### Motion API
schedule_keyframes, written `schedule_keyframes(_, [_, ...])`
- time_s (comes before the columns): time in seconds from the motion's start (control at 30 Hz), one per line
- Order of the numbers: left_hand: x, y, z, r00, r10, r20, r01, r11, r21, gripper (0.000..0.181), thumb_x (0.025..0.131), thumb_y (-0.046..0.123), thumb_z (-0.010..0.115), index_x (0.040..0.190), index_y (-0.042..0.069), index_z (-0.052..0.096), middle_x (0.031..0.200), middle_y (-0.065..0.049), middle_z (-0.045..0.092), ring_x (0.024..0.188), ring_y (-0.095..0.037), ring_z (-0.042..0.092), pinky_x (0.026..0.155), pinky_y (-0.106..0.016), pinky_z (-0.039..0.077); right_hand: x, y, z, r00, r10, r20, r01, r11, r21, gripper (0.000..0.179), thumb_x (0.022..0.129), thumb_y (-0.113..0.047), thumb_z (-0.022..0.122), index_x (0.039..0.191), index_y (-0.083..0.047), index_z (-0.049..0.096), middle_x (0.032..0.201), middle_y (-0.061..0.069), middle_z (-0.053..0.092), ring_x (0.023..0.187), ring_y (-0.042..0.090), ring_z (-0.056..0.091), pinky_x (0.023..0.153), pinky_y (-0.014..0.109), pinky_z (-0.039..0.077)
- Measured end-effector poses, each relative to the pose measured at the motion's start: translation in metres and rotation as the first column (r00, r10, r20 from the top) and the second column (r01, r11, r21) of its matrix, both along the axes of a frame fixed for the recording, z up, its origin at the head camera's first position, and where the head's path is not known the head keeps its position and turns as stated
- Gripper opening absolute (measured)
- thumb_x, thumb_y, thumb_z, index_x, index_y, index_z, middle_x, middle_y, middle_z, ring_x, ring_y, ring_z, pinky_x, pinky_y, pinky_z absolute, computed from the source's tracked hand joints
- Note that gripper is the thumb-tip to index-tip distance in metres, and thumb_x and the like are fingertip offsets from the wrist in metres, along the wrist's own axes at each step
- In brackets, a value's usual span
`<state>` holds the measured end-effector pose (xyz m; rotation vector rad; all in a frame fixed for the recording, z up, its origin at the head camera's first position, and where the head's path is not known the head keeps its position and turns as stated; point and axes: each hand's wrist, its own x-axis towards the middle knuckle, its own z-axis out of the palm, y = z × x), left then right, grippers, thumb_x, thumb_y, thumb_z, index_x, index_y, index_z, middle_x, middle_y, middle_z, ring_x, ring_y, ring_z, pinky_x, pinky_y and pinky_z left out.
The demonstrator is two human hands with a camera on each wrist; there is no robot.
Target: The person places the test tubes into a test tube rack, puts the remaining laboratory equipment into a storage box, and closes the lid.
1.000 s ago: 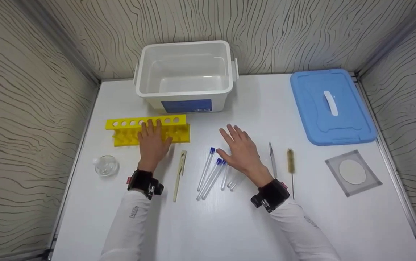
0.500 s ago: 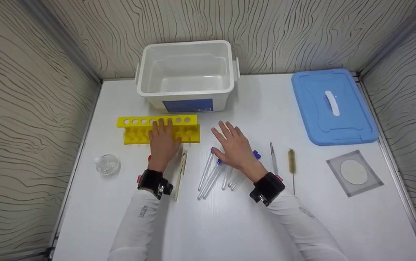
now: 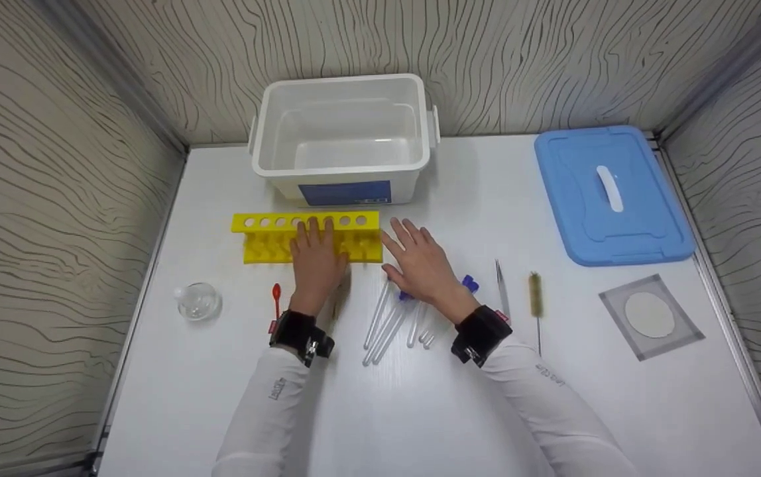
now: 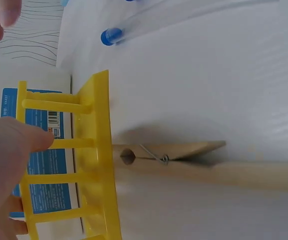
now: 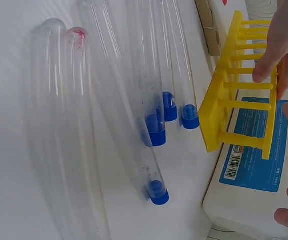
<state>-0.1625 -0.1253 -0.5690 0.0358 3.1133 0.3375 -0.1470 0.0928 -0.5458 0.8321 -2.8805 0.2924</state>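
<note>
My left hand [image 3: 317,265] holds the yellow test tube rack [image 3: 261,242], its fingers across the holed top plate. In the right wrist view, that plate lies between the left thumb [image 5: 266,67] and fingers. My right hand [image 3: 423,268] hovers by the rack's right end with fingers extended, holding nothing; whether its fingertips touch the rack cannot be told. Below it lie several clear test tubes [image 3: 387,328] with blue caps [image 5: 158,192], partly hidden by the hand. In front of the rack lies a wooden test tube clamp [image 4: 183,167], mostly covered by the left hand in the head view.
Behind the rack stands an open white bin [image 3: 344,172]; its blue lid [image 3: 619,225] lies at right. Tweezers [image 3: 502,285], a tube brush [image 3: 535,295] and a gauze square [image 3: 679,324] lie right. A small glass vessel [image 3: 199,302] and a red-headed stick [image 3: 276,295] are left.
The left hand and the rack have slid right together, uncovering the red-headed stick and covering the wooden clamp. The right hand has shifted slightly left towards the rack's end.
</note>
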Motion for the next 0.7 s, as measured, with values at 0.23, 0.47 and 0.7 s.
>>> schedule_keyframes(0.23, [0.006, 0.019, 0.004, 0.999, -0.045, -0.007, 0.045, 0.997, 0.062, 0.07, 0.096, 0.037, 0.062, 0.154, 0.012, 0.034, 0.161, -0.023, 0.029, 0.15, -0.047, 0.023, 0.12, -0.063, 0.026, -0.006, 0.001, -0.005, 0.997, -0.024, 0.08, 0.022, 0.999, 0.032, 0.057, 0.099, -0.039, 0.054, 0.15, -0.014, 0.043, 0.16, 0.016, 0.035, 0.146, 0.035, 0.037, 0.116, 0.054, 0.038])
schedule_keyframes(0.47, [0.019, 0.021, 0.008, 0.985, -0.048, -0.165, 0.062, 0.995, 0.08, 0.066, 0.092, 0.032, 0.067, 0.15, 0.012, 0.042, 0.155, -0.022, 0.041, 0.144, -0.045, 0.036, 0.115, -0.061, 0.035, -0.014, -0.006, -0.011, 0.988, -0.03, 0.149, 0.025, 0.999, 0.032, 0.056, 0.101, -0.036, 0.052, 0.151, -0.014, 0.041, 0.162, 0.015, 0.031, 0.149, 0.034, 0.032, 0.119, 0.055, 0.033])
schedule_keyframes(0.7, [0.031, 0.004, 0.017, 0.98, -0.009, -0.199, 0.03, 0.994, 0.103, 0.064, 0.093, 0.031, 0.067, 0.15, 0.012, 0.043, 0.155, -0.022, 0.04, 0.144, -0.043, 0.036, 0.115, -0.06, 0.036, -0.021, -0.015, -0.015, 0.98, -0.022, 0.2, 0.014, 0.999, 0.041, 0.056, 0.103, -0.035, 0.046, 0.154, -0.013, 0.037, 0.164, 0.016, 0.026, 0.151, 0.035, 0.028, 0.121, 0.057, 0.029])
